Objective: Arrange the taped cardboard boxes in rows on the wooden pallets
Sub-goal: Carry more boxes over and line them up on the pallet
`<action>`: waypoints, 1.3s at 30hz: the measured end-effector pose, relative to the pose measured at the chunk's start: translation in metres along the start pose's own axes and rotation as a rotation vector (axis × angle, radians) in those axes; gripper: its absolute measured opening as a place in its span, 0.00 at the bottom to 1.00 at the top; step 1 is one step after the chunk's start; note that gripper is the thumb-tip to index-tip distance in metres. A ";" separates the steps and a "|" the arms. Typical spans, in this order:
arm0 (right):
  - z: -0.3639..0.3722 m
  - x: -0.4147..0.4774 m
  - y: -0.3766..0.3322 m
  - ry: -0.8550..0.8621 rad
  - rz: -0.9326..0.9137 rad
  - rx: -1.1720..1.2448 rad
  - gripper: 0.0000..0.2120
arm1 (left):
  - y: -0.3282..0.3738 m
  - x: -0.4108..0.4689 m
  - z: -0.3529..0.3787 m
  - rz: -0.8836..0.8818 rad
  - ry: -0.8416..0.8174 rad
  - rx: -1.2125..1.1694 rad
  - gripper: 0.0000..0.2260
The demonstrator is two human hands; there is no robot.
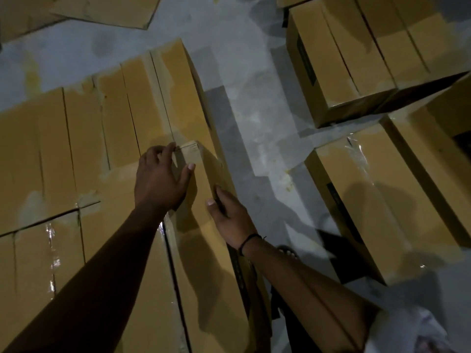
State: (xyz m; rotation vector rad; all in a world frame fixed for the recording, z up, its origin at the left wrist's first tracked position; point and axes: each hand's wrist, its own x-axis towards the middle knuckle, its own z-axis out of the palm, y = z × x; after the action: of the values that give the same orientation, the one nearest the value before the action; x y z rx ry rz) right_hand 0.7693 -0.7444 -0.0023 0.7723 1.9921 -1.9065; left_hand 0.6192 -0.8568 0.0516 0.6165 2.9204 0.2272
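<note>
Grey blotched floor [254, 110] is showing between stacks in a dim room. Row of taped boxes [76, 154] is lying close-packed at left, flaps sealed, contents hidden. End box [204, 238] is sitting at the row's right edge, touching its neighbour, also taped shut; what it is standing on is hidden. Left hand [163, 174] is resting spread on its far top corner, fingers straight, thumb out, clasping nothing. Right hand [226, 210] is gripping the box's right top edge, thumb on top, fingers curled down the side; dark cord band [248, 241] is circling that wrist. Loose closed boxes [382, 200] are standing well apart across the aisle, with a further group [356, 52] beyond. Flat cardboard sheet [102, 11] is lying at far left.
</note>
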 end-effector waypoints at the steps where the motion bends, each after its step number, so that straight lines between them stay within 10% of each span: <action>1: 0.000 0.000 0.001 -0.002 -0.004 -0.002 0.31 | 0.000 0.000 0.000 0.004 0.007 0.000 0.30; 25: 0.018 -0.005 0.012 0.091 -0.075 -0.170 0.31 | -0.004 0.001 0.012 0.047 -0.022 0.001 0.33; 39: 0.043 -0.083 0.027 0.148 -0.358 -1.157 0.34 | -0.040 -0.201 0.037 -0.027 -0.106 0.014 0.30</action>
State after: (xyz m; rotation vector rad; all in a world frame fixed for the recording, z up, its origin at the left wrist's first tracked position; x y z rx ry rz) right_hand 0.8451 -0.8019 0.0157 0.2175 2.8894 -0.5047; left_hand 0.7922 -0.9717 0.0311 0.5733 2.8290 0.1654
